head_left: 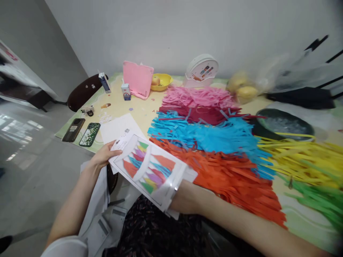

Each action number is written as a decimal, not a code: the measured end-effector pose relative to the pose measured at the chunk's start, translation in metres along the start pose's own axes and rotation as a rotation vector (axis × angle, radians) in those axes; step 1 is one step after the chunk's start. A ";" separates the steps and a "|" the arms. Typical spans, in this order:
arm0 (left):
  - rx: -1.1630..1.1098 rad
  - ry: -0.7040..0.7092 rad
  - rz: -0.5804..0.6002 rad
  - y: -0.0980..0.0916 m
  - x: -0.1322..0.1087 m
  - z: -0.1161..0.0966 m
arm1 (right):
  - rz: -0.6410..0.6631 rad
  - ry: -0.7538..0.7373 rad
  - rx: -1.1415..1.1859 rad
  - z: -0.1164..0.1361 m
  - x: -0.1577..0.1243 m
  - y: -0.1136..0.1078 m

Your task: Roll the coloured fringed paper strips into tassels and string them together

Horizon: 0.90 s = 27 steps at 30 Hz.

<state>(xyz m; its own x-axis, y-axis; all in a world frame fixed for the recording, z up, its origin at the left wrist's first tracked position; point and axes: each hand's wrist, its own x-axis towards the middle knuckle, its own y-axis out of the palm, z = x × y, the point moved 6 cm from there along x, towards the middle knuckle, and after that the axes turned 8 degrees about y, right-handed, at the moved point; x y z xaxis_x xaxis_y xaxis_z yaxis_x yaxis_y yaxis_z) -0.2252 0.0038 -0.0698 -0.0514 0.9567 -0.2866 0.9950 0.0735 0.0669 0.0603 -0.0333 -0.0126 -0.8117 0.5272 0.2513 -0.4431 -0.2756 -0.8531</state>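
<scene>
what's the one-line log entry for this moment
left grip: holding printed sheet | right grip: at sheet's opposite edge, fingers hidden | coloured strips: spread on table | green-patterned phone: flat on table

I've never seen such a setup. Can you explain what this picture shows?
There is no machine here, just a person's bare hands, filmed by a camera worn on the head, looking forward and down. The left hand holds one end of a printed sheet; the right hand is at the other end, its fingers hidden. On the table lie pink strips, blue strips, orange strips, yellow strips and green strips, with a green-patterned phone at the left and a yellow bowl farther back.
</scene>
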 end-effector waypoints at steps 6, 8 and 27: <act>-0.245 0.214 -0.380 0.006 -0.021 0.009 | -0.698 0.414 0.476 -0.072 -0.049 -0.057; -0.340 0.236 -0.375 0.045 -0.027 0.027 | -0.709 0.517 0.754 -0.082 -0.045 -0.038; 0.095 0.160 -0.008 0.172 -0.061 0.048 | -0.558 0.875 0.697 -0.058 -0.084 0.003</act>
<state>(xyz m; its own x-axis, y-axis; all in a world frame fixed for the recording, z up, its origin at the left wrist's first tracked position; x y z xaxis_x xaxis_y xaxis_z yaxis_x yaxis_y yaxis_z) -0.0465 -0.0556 -0.0868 -0.0649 0.9893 -0.1307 0.9977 0.0618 -0.0278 0.1497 -0.0317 -0.0627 -0.0419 0.9924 -0.1161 -0.9689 -0.0687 -0.2376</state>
